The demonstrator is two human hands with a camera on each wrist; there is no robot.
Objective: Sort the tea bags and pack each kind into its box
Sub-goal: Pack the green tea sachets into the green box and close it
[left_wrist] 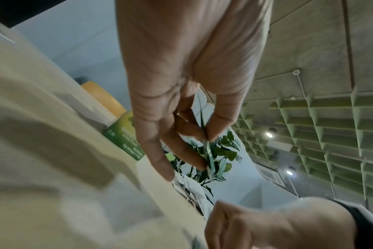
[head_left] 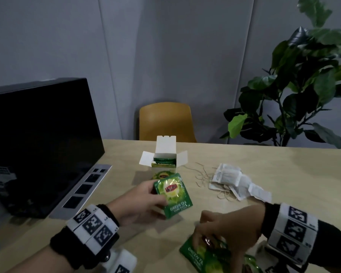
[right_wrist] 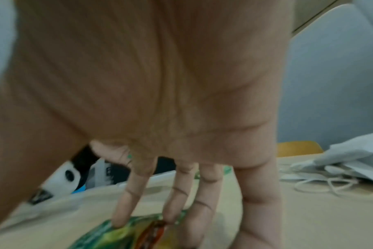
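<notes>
Beyond and left of the left hand (head_left: 140, 201), a dark monitor (head_left: 37, 138) stands on the tabletop (head_left: 283, 174). The left hand pinches a green tea sachet (head_left: 172, 195) between thumb and fingers, held above the tabletop. Just beyond this sachet stands the open green tea box (head_left: 164, 162), with sachets inside. The right hand (head_left: 226, 231) presses straight fingertips (right_wrist: 119, 222) onto a second green sachet (head_left: 203, 257) lying flat. Beyond the right hand lies a pile of white paper tea bags (head_left: 234, 180) with loose strings.

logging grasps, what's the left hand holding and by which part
The left hand pinches a green tea sachet by its left edge.
</notes>
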